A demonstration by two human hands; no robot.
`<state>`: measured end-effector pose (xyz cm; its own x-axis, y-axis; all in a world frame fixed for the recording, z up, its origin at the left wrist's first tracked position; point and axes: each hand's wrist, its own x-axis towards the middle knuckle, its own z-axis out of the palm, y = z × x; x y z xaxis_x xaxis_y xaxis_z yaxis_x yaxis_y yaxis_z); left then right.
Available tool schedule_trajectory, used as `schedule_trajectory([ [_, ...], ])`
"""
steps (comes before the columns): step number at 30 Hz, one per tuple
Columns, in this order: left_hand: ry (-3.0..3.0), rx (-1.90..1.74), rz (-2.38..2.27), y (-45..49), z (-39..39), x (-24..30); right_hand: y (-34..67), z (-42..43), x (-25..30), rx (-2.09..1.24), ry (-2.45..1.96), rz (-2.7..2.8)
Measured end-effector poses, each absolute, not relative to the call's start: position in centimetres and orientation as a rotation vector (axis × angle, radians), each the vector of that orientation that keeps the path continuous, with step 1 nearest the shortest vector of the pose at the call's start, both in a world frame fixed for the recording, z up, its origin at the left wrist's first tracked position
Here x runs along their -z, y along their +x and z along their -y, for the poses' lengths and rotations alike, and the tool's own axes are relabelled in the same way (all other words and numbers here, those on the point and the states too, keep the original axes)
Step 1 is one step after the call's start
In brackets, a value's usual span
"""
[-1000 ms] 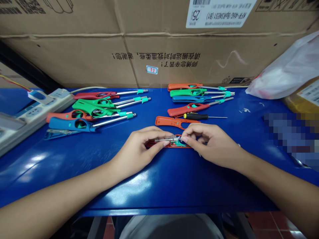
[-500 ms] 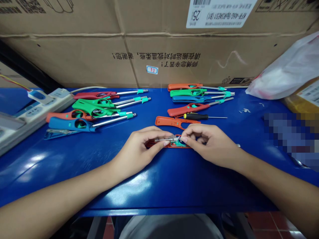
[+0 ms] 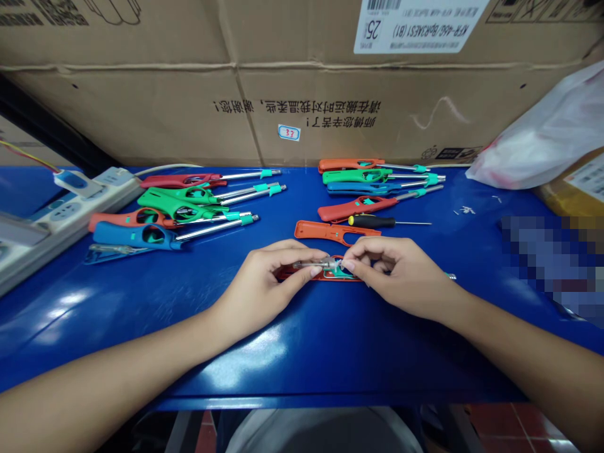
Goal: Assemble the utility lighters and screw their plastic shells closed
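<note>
Together — hands [image 3: 264, 280] [image 3: 401, 277] pinch opened lighter [image 3: 330, 277].

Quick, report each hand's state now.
Left hand: closed, pinching the metal insert over the open lighter shell.
Right hand: closed, pinching the same insert's teal end.

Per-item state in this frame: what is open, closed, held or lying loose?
open orange lighter: cover off, flat on table, innards exposed
left hand: pinching its metal tube
right hand: pinching its teal part
orange cover: detached, lying loose
screwdriver: lying untouched
other lighters: assembled, closed
</note>
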<state>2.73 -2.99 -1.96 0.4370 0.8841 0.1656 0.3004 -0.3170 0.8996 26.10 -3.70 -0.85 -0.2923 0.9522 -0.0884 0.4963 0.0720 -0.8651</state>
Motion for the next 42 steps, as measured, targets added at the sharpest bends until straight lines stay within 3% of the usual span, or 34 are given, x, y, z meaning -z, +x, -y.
schedule_trajectory([
  [42,1.958,-0.811,-1.006,2.6,3.01,2.08,25.76,3.68,0.99,-1.194,-1.455,1.735],
])
